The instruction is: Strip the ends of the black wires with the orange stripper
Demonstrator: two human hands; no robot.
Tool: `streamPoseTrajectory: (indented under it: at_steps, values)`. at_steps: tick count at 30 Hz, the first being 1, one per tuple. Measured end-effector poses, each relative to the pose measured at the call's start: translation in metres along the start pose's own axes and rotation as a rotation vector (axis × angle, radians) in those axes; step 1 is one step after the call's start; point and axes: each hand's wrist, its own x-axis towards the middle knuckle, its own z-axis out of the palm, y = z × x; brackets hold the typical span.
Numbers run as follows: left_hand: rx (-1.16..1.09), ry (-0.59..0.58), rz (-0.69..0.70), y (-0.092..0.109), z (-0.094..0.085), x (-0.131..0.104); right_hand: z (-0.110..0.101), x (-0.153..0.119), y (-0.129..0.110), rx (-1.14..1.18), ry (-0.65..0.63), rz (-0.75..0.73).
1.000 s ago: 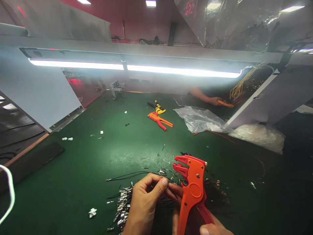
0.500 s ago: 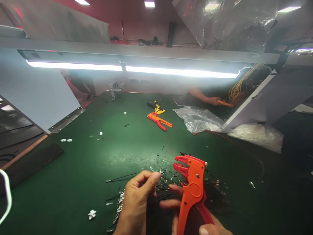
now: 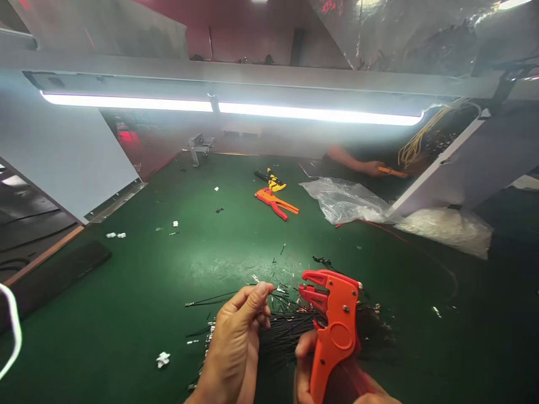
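My right hand [image 3: 314, 370] grips the handles of an orange wire stripper [image 3: 332, 331], its jaws pointing up and left. My left hand [image 3: 238, 342] pinches a thin black wire [image 3: 278, 292] between thumb and forefinger, the tip close to the stripper's jaws. Under both hands lies a bundle of thin black wires [image 3: 286, 334] on the green mat [image 3: 138, 303]. Small metal terminals [image 3: 208, 336] are scattered just left of my left hand.
A second orange stripper [image 3: 275, 203] and a yellow-black tool [image 3: 272, 180] lie farther back. Clear plastic bags [image 3: 345, 202] sit at right. Another person's hand [image 3: 370, 167] holds an orange tool at the far side. White scraps [image 3: 162, 359] dot the mat.
My left hand has lifted a single wire out of the bundle and raised it toward the stripper's jaws. My right hand shifted lower on the handles, fingers closing around them.
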Motion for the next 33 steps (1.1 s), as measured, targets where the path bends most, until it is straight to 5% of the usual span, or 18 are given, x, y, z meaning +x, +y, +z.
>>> streamPoseTrajectory:
  at_steps: [11,25,33]
  values:
    - [-0.104,0.018,-0.063,0.006,0.003,0.000,-0.033,0.006,0.006,-0.090,-0.004,0.212]
    - [-0.101,-0.035,-0.079,-0.007,-0.003,0.005,-0.042,0.020,0.042,-0.187,0.005,0.188]
    - [0.018,-0.025,0.044,-0.007,-0.004,0.004,-0.041,0.019,0.014,-0.256,-0.007,0.214]
